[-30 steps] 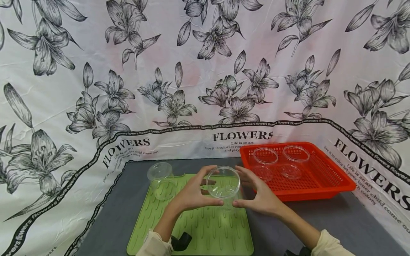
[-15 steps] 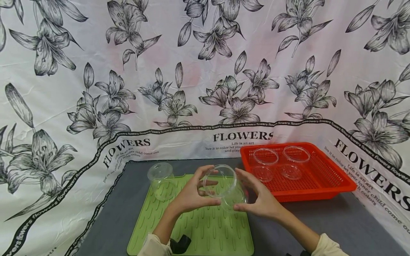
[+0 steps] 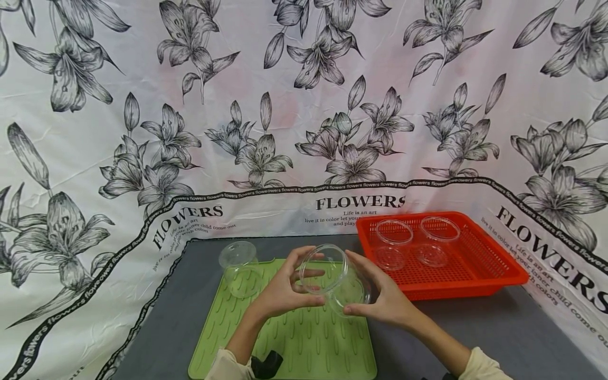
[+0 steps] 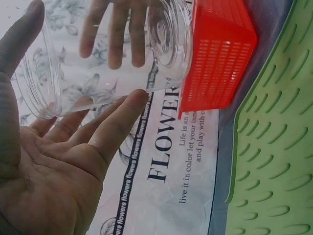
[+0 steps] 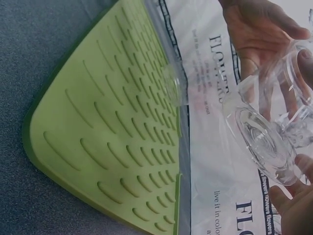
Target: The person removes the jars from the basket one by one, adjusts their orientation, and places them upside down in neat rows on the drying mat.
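A clear plastic cup (image 3: 328, 272) is held up over the green mat, between both hands. It tilts, with its rim toward my left hand (image 3: 280, 290) and its ringed base toward my right hand (image 3: 391, 293). In the left wrist view, the thumb of the left hand (image 4: 54, 171) is at the rim and its fingers lie along the wall of the cup (image 4: 105, 83). The right wrist view has the cup base (image 5: 259, 137) beside the fingertips of the right hand (image 5: 301, 205).
Another clear cup (image 3: 239, 266) stands at the back left corner of the green ridged mat (image 3: 294, 345). A red slotted basket (image 3: 475, 289) at the back right holds two clear cups (image 3: 394, 232). A flower-printed cloth (image 3: 266, 211) hangs behind the grey table (image 3: 161, 316).
The cup has gone from nearly upright to tilted, its rim shifting left and its base swinging right. Both hands have moved slightly left and keep their hold.
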`<state>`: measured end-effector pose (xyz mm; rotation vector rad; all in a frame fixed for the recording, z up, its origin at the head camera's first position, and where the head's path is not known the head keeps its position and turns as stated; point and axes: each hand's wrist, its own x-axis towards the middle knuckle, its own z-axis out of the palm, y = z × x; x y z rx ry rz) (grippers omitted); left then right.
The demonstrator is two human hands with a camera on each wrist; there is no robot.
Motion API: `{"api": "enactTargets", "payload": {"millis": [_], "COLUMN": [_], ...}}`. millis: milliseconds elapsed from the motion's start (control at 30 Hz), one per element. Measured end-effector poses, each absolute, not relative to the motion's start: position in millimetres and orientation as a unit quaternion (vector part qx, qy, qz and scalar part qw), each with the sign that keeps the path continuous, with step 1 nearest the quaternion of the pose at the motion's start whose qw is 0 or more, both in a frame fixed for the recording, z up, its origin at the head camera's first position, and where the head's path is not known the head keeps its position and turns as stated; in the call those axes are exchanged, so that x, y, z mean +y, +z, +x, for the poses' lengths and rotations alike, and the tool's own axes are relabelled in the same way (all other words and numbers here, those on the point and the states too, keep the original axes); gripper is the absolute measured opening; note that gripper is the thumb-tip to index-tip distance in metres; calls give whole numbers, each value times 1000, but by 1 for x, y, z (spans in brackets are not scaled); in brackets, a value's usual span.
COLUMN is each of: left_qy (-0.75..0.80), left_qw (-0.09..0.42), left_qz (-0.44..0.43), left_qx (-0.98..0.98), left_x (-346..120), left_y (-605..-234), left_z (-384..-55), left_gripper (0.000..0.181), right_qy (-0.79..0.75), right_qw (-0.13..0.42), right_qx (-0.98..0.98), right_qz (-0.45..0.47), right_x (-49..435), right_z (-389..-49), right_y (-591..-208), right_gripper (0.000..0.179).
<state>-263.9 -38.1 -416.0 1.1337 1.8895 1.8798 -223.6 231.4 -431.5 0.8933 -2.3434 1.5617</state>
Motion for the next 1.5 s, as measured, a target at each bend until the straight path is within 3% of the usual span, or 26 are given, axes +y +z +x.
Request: {"api": "enactTargets", "payload": {"millis": [867, 1200, 1500], "left_qy": [639, 541, 440], "left_qw": [134, 32, -11], "left_qz": [389, 378, 394], "left_qx": [650, 751, 807], "left_x": [-41, -46, -40], "left_y": [-416, -403, -382], "left_z": [-264, -262, -259], "left_gripper": [103, 102, 101], "right_qy": [508, 500, 448], "right_qw": [116, 115, 144], "right_qx": [-798, -805, -833], "right_qz": [304, 298, 292], "right_x": [227, 230, 228], "right_z": [-224, -222, -223], "right_y": [-433, -434, -434], "right_gripper": [97, 96, 98]}}
